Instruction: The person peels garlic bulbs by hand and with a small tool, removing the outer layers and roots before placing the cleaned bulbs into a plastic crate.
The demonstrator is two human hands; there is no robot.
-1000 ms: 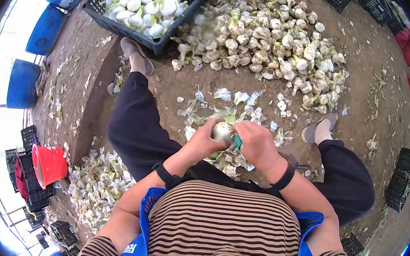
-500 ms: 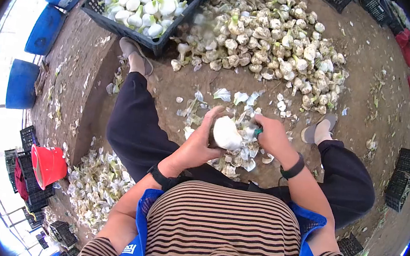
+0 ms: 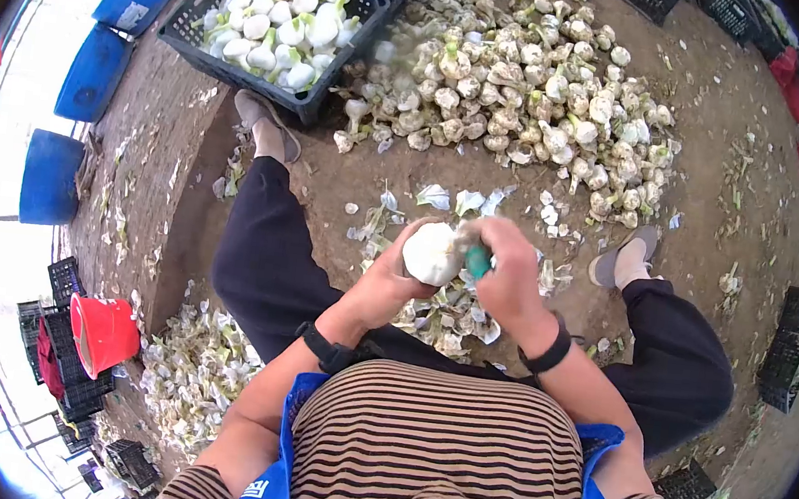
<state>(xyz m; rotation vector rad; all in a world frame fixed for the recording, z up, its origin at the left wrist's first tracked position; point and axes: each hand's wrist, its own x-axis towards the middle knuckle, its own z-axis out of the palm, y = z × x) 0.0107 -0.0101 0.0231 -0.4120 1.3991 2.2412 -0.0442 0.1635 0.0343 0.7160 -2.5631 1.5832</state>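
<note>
Starting far left of the held garlic bulb (image 3: 431,256), blue barrels (image 3: 51,179) are seen in a row. Lower left of it, a red bucket (image 3: 108,336) is placed; nearer it, a heap of peels (image 3: 196,379) is spread on the ground (image 3: 334,179). Upper left of it, a black crate (image 3: 237,77) is filled with white bulbs (image 3: 302,20). The bulb itself is cupped by the left hand (image 3: 389,276); loose peels (image 3: 449,331) are scattered below it. Just right of it, a green tool (image 3: 478,261) is gripped by the right hand (image 3: 512,273), fingers curled; blurred, so contact with the bulb cannot be told. Upper right of it, soiled garlic (image 3: 532,98) is piled. Far right of it, another black crate (image 3: 788,354) is seen.
</note>
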